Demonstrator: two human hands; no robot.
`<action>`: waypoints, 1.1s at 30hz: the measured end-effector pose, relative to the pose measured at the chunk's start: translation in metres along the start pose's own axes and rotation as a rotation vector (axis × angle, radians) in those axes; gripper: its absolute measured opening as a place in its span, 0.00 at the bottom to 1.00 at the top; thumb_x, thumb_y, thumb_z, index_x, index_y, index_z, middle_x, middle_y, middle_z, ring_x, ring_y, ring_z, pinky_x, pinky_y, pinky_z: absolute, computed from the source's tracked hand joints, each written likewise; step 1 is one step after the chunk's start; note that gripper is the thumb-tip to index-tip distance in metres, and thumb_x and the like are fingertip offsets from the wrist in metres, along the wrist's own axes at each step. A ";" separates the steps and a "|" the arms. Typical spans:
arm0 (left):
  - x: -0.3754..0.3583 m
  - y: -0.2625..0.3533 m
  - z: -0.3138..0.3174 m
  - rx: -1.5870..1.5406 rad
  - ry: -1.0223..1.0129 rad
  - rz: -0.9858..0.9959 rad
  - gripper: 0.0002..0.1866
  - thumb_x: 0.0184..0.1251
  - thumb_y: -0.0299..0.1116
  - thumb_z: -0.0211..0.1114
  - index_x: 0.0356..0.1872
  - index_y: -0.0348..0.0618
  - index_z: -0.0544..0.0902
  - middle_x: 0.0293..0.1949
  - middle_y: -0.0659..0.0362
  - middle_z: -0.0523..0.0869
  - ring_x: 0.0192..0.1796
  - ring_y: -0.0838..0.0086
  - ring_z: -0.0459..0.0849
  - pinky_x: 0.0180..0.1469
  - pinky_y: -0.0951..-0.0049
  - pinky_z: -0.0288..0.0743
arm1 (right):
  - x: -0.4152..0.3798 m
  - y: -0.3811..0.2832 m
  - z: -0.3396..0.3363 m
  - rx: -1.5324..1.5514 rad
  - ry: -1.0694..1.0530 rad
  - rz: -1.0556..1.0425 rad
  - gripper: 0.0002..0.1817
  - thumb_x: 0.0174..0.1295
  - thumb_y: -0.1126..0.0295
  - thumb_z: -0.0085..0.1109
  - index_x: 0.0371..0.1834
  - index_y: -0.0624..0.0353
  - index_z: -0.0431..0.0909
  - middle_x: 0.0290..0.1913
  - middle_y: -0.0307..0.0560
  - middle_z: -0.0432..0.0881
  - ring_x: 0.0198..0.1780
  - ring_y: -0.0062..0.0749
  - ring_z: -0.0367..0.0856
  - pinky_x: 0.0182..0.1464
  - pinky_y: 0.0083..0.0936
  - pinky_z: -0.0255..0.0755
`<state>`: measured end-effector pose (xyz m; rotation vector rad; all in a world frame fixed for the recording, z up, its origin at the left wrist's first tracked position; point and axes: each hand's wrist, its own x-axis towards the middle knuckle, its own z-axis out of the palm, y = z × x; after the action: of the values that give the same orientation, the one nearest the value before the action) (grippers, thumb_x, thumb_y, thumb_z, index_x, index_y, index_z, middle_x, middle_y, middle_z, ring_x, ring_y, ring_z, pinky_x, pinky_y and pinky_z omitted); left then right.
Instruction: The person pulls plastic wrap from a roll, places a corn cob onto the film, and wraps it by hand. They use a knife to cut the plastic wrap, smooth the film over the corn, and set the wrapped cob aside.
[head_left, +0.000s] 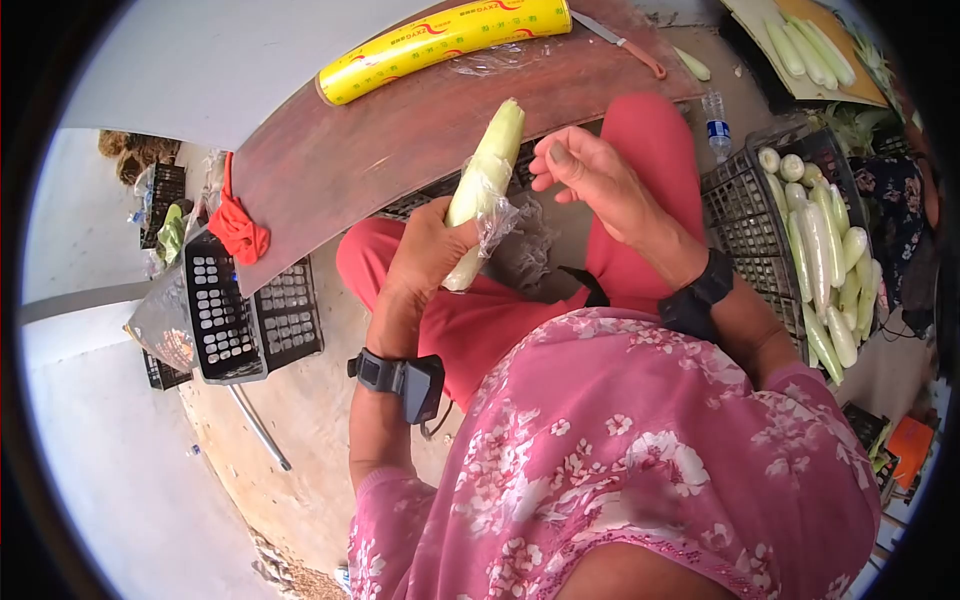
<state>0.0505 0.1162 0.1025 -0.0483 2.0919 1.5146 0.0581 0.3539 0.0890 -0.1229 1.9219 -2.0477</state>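
A long, pale green vegetable stem (495,140) slants upward over my lap, its narrower end toward the table. My left hand (428,245) is closed around its lower part. Clear plastic film (492,215) wraps its middle and bunches up loosely on the right side. More crumpled film (530,250) shows below, between my knees. To the right of the stem, apart from it, my right hand (590,180) is raised with half-curled fingers and the thumb off to the side; nothing shows in it.
On the reddish-brown table (330,165) lie a yellow film roll (445,45) and a knife (625,45). A black crate (740,200) of similar stems (820,240) stands right, near a water bottle (717,130). Another black crate (290,315) and a red cloth (238,228) are left.
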 end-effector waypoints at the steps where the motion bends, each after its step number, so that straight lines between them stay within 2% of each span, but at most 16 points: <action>1: 0.004 -0.008 -0.001 0.061 0.043 0.025 0.25 0.57 0.40 0.75 0.49 0.31 0.81 0.35 0.58 0.85 0.33 0.77 0.83 0.35 0.75 0.77 | -0.002 -0.001 0.001 -0.015 -0.020 -0.016 0.38 0.66 0.33 0.50 0.58 0.62 0.70 0.54 0.50 0.76 0.56 0.29 0.77 0.52 0.30 0.70; 2: 0.005 -0.011 -0.001 0.123 0.086 0.051 0.25 0.56 0.38 0.75 0.49 0.31 0.81 0.35 0.58 0.85 0.33 0.77 0.83 0.35 0.75 0.77 | -0.004 -0.003 0.004 0.013 0.004 0.015 0.38 0.66 0.34 0.51 0.57 0.61 0.71 0.53 0.49 0.76 0.55 0.29 0.76 0.51 0.29 0.69; 4: -0.003 0.000 0.005 0.272 0.191 0.134 0.25 0.56 0.40 0.74 0.48 0.31 0.80 0.34 0.52 0.87 0.34 0.69 0.86 0.36 0.68 0.79 | -0.004 -0.006 0.011 0.068 0.054 0.076 0.37 0.65 0.34 0.53 0.56 0.59 0.71 0.52 0.47 0.78 0.54 0.28 0.76 0.50 0.29 0.69; 7: -0.004 0.007 0.011 0.524 0.303 0.212 0.24 0.55 0.42 0.73 0.47 0.34 0.80 0.36 0.47 0.87 0.38 0.57 0.87 0.40 0.61 0.79 | 0.008 0.002 0.013 0.262 0.072 0.287 0.33 0.63 0.35 0.57 0.51 0.56 0.74 0.49 0.43 0.79 0.51 0.26 0.76 0.49 0.27 0.68; 10: -0.002 0.010 0.018 0.684 0.364 0.243 0.24 0.53 0.42 0.74 0.45 0.36 0.79 0.38 0.44 0.87 0.42 0.50 0.86 0.44 0.57 0.79 | 0.014 0.014 0.016 0.263 -0.011 0.297 0.32 0.57 0.38 0.66 0.47 0.59 0.77 0.45 0.42 0.80 0.47 0.25 0.77 0.48 0.29 0.68; 11: -0.001 0.011 0.019 0.720 0.379 0.249 0.24 0.52 0.42 0.75 0.44 0.36 0.78 0.39 0.44 0.86 0.44 0.48 0.85 0.45 0.56 0.78 | 0.016 0.018 0.016 0.256 -0.009 0.269 0.29 0.59 0.42 0.66 0.45 0.58 0.77 0.43 0.40 0.80 0.46 0.23 0.77 0.46 0.27 0.68; 14: 0.002 0.004 0.019 0.843 0.441 0.361 0.25 0.51 0.40 0.76 0.45 0.33 0.80 0.38 0.43 0.87 0.40 0.53 0.88 0.42 0.62 0.80 | 0.020 0.023 0.013 0.281 0.017 0.169 0.17 0.64 0.54 0.65 0.42 0.57 0.77 0.38 0.37 0.81 0.41 0.20 0.79 0.43 0.23 0.71; 16: 0.003 0.001 0.018 0.877 0.448 0.409 0.25 0.51 0.40 0.77 0.46 0.34 0.80 0.38 0.44 0.87 0.40 0.52 0.87 0.42 0.61 0.79 | 0.020 0.017 0.005 0.360 0.055 0.073 0.09 0.69 0.63 0.62 0.42 0.56 0.75 0.37 0.37 0.81 0.37 0.19 0.80 0.43 0.21 0.73; 17: 0.002 0.000 0.018 0.894 0.451 0.432 0.26 0.51 0.40 0.77 0.46 0.34 0.80 0.38 0.44 0.87 0.40 0.52 0.87 0.42 0.61 0.79 | 0.023 0.018 0.001 0.408 0.065 -0.008 0.06 0.71 0.68 0.58 0.41 0.58 0.75 0.36 0.39 0.81 0.34 0.18 0.81 0.36 0.15 0.75; 19: 0.001 0.003 0.016 0.817 0.384 0.404 0.26 0.52 0.40 0.77 0.48 0.34 0.80 0.37 0.44 0.87 0.40 0.54 0.88 0.42 0.62 0.79 | 0.022 0.004 -0.005 0.253 0.182 -0.002 0.07 0.71 0.68 0.56 0.42 0.59 0.74 0.34 0.39 0.81 0.32 0.18 0.80 0.32 0.14 0.74; 22: -0.002 0.014 0.016 0.658 0.234 0.295 0.28 0.53 0.41 0.78 0.50 0.33 0.79 0.36 0.46 0.87 0.37 0.61 0.87 0.42 0.66 0.79 | 0.032 0.005 -0.019 0.077 0.144 -0.161 0.06 0.68 0.71 0.59 0.39 0.62 0.75 0.29 0.42 0.82 0.28 0.19 0.81 0.29 0.19 0.74; 23: -0.003 0.017 0.016 0.597 0.177 0.248 0.29 0.54 0.41 0.78 0.51 0.33 0.79 0.35 0.47 0.87 0.37 0.63 0.87 0.42 0.67 0.79 | 0.036 0.006 -0.021 -0.080 0.222 -0.273 0.05 0.67 0.72 0.59 0.39 0.62 0.75 0.28 0.43 0.82 0.28 0.22 0.81 0.29 0.22 0.73; 26: -0.006 0.023 0.018 0.450 0.103 0.219 0.29 0.51 0.42 0.78 0.49 0.31 0.78 0.39 0.42 0.86 0.42 0.57 0.88 0.44 0.65 0.79 | 0.043 0.007 -0.022 -0.463 0.398 -0.539 0.04 0.65 0.73 0.60 0.37 0.60 0.76 0.26 0.47 0.81 0.27 0.31 0.83 0.28 0.29 0.73; 28: -0.002 0.016 0.018 0.352 0.072 0.213 0.31 0.52 0.42 0.78 0.51 0.30 0.78 0.39 0.45 0.87 0.42 0.63 0.87 0.45 0.68 0.79 | 0.040 -0.005 -0.022 -0.598 0.447 -0.631 0.03 0.64 0.73 0.60 0.36 0.59 0.76 0.26 0.49 0.81 0.27 0.38 0.83 0.30 0.32 0.73; 31: 0.000 0.014 0.016 0.205 -0.003 0.195 0.33 0.52 0.42 0.79 0.53 0.30 0.78 0.40 0.51 0.87 0.42 0.69 0.86 0.46 0.71 0.78 | 0.042 -0.007 -0.031 -0.727 0.441 -0.690 0.03 0.65 0.73 0.60 0.36 0.61 0.76 0.24 0.44 0.79 0.24 0.23 0.77 0.28 0.25 0.70; 33: -0.001 0.014 0.016 0.137 -0.044 0.180 0.34 0.52 0.42 0.80 0.56 0.31 0.77 0.42 0.53 0.86 0.43 0.71 0.84 0.47 0.72 0.77 | 0.045 -0.008 -0.035 -0.742 0.402 -0.669 0.04 0.65 0.73 0.61 0.37 0.60 0.77 0.25 0.44 0.79 0.25 0.22 0.77 0.29 0.24 0.70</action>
<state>0.0536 0.1352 0.1117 0.2284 2.2078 1.4547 0.0045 0.3746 0.0868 -0.6394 3.1568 -1.6303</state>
